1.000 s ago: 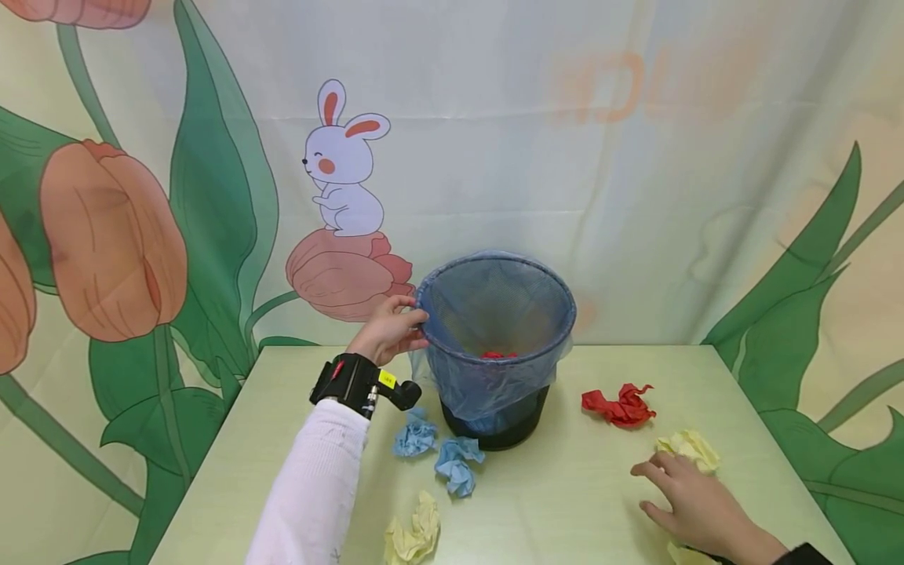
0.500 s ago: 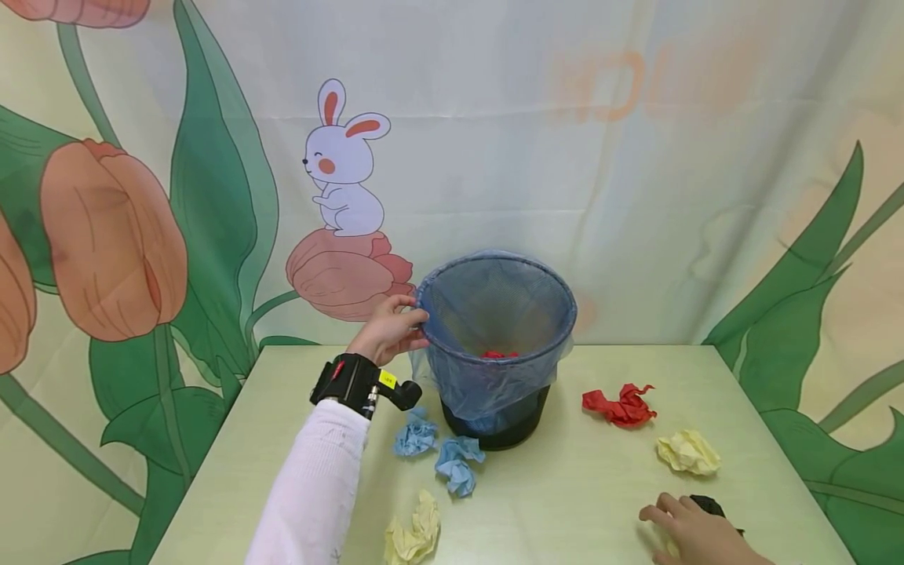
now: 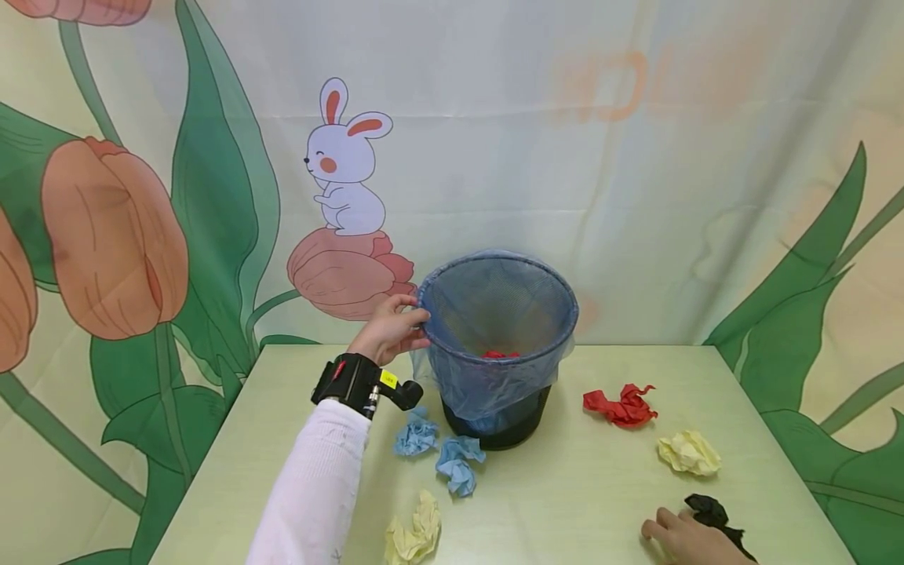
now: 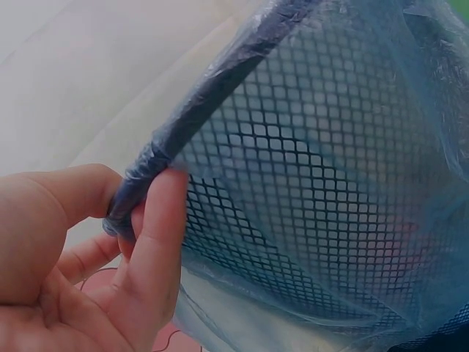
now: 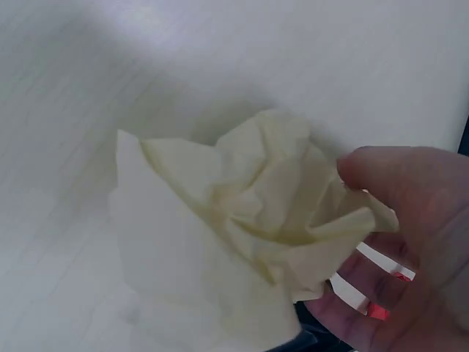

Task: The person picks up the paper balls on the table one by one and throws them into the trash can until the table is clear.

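A dark mesh wastebasket point(image 3: 497, 438) stands at the back of the table, lined with a translucent blue plastic bag point(image 3: 487, 388). My left hand point(image 3: 388, 329) pinches its lined left rim point(image 4: 187, 121) between thumb and fingers. Some red paper point(image 3: 500, 355) shows low inside the basket. At the table's front right, my right hand point(image 3: 690, 540) has its thumb and fingers around a crumpled pale yellow paper point(image 5: 245, 213), which the head view mostly hides. Just beside that hand lies a black crumpled paper point(image 3: 708, 512), partly covered by it.
To the right lie a red paper ball point(image 3: 621, 406) and a yellow paper ball point(image 3: 690, 453). Two blue paper balls point(image 3: 457, 466) sit in front of the basket, with another yellow crumpled paper point(image 3: 414, 530) nearer the front edge. A printed curtain point(image 3: 636, 196) hangs behind the table point(image 3: 551, 510).
My right hand has drawn back toward the front edge, from beside the right-hand yellow ball, uncovering that ball and the black paper. My left hand stays on the rim.
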A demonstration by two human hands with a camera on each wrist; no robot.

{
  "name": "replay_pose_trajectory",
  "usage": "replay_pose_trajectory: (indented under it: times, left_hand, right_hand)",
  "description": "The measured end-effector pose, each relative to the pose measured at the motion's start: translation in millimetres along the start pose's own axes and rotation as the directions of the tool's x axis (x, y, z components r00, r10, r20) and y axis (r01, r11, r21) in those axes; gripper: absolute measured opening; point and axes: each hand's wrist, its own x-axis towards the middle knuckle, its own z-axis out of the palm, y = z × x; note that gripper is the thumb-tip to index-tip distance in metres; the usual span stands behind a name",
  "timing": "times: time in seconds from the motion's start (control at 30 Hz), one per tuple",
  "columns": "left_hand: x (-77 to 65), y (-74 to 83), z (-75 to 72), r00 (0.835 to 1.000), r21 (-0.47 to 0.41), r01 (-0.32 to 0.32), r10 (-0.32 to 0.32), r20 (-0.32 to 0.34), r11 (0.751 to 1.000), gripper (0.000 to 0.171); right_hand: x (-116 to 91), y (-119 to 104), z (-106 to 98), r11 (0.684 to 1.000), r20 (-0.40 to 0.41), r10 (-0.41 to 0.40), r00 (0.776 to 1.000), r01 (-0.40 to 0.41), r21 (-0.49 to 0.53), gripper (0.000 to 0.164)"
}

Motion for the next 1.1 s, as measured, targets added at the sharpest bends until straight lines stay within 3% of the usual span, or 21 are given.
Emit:
replay_pose_trajectory:
  times: [0.17, 0.37, 0.53, 0.83, 1.1]
  left_hand:
    - [0.3, -0.7, -0.6, 1.0, -0.01, -0.001, 0.002, 0.007, 1.0, 0.036]
    - [-0.1, 0.0, -0.2, 1.0, -0.01, 0.0, 0.0, 0.009, 1.0, 0.037]
    - [-0.1, 0.5, 0.0, 1.0, -0.014, 0.004, -0.004, 0.006, 1.0, 0.039]
    - [1.3, -1.3, -0.2, 1.0, -0.017, -0.003, 0.003, 0.014, 1.0, 0.038]
    - [0.7, -1.1, 0.4, 1.0, -0.008, -0.002, 0.003, 0.014, 1.0, 0.039]
  right_hand:
    - [2, 3, 0, 0.998, -0.003, -0.059, 0.998, 0.059, -0.004, 0.051]
    - [10, -3, -10, 0.992, -0.08, -0.12, 0.989, 0.122, 0.012, 0.021]
    - [21, -9, -20, 0.984, -0.183, -0.175, 0.967, 0.168, -0.053, 0.023]
    - [44, -16, -33, 0.98, -0.283, -0.183, 0.941, 0.152, -0.126, 0.021]
    - [62, -14, -41, 0.967, -0.382, -0.25, 0.89, 0.209, -0.146, 0.019]
